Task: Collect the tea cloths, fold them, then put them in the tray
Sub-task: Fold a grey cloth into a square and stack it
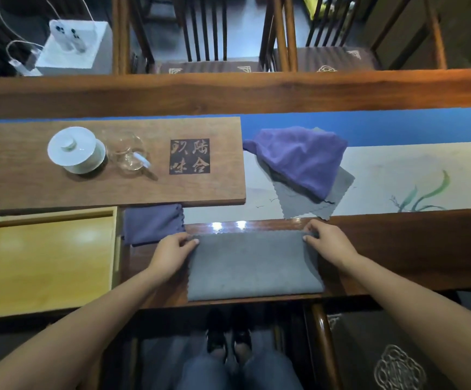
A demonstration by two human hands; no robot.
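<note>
A grey tea cloth lies folded in half at the table's near edge. My left hand pinches its far left corner and my right hand pinches its far right corner. Left of it a purple-blue cloth lies flat, partly under the wooden board. Farther back, a crumpled purple cloth rests on top of another grey cloth. The yellow wooden tray sits at the near left with nothing in it.
A wooden tea board with carved characters carries a white lidded cup and a glass pitcher. A painted runner covers the table's right part. Two chairs stand across the table. My shoes show below the edge.
</note>
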